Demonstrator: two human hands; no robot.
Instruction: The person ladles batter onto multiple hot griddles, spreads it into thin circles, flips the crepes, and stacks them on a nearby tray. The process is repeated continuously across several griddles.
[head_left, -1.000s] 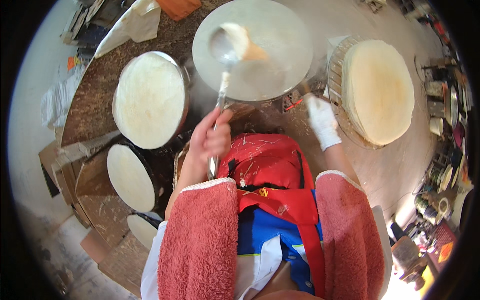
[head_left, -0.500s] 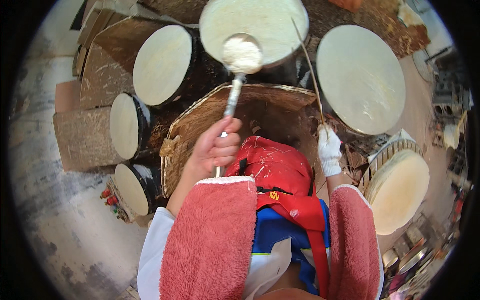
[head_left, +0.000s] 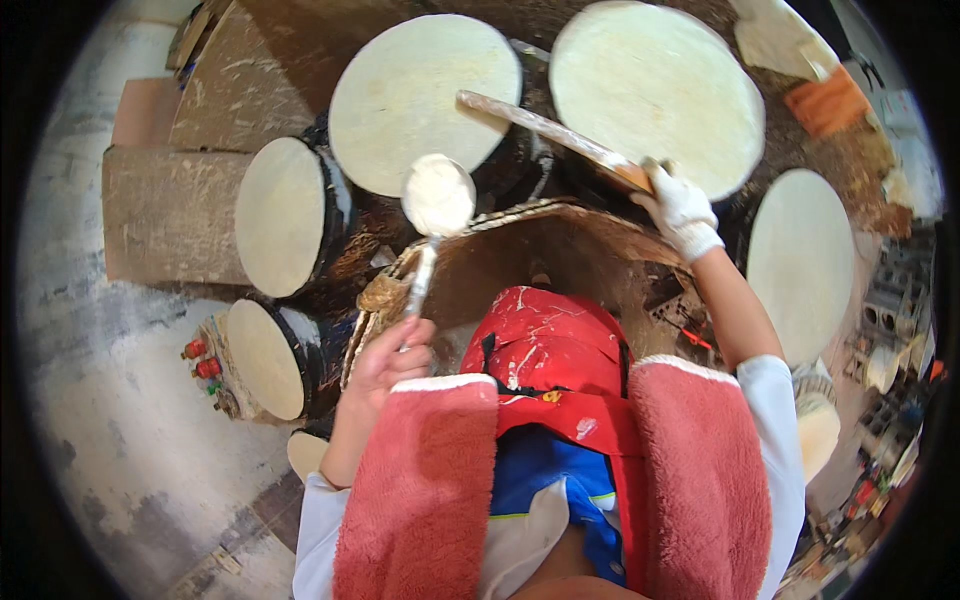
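My bare left hand [head_left: 393,355] is closed round the handle of a metal ladle [head_left: 424,272], whose bowl is heaped with thick whitish batter [head_left: 438,197]. The bowl hangs just short of a round griddle whose top is coated in a pale sheet [head_left: 425,80]. In a white glove, my right hand [head_left: 682,205] grips one end of a long flat wooden spreader [head_left: 555,127]. The spreader slants leftward, its far tip over that griddle's edge. Beneath my right hand lies the near rim of another griddle with a pale sheet [head_left: 655,85]. Whether the spreader touches either is unclear.
More black-sided griddles with pale tops stand around me: a left one [head_left: 280,218], a nearer left one [head_left: 262,358] and a right one [head_left: 800,265]. A rough, curved board [head_left: 560,212] stands before me. Cardboard [head_left: 165,215] lies far left, red-handled valves [head_left: 205,368] below it.
My view has turned right, shifting the griddles leftward. My right hand has reached forward, and the spreader now slants left with its broad face showing. The ladle sits lower and further left.
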